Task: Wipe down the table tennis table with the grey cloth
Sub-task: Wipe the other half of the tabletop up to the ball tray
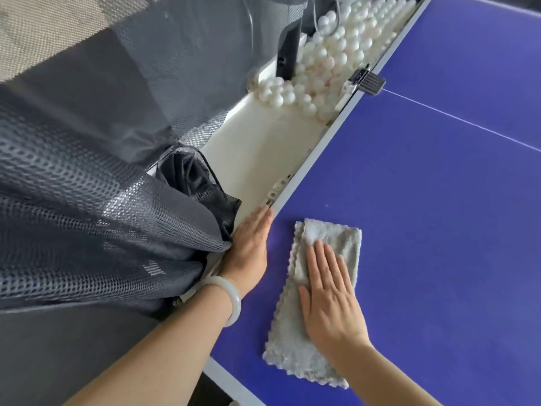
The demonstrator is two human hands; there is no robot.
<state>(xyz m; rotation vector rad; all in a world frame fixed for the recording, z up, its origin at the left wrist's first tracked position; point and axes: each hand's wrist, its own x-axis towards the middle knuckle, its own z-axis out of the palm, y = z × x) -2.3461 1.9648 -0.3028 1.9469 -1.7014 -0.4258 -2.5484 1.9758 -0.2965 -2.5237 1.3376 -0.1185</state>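
I see a matt, smooth blue table top [409, 200], a grey cloth [319, 332] that's fluffy, nubby pile (scalloped edge), dark open-weave mesh netting [87, 186], a smooth white plastic tray [263, 148], and a glossy pale bangle [231, 300].

The table tennis table [424, 200] has a deep blue, matt top with a pale border strip running along its near edge and a thin white line crossing the surface farther out. The grey cloth [288, 341] is a fluffy, nubbly microfibre rag with scalloped edges, folded into a long rectangle. It lies flat on the blue top just inside the border strip, roughly parallel to it, with the right hand [330, 300] resting palm-down across its middle.
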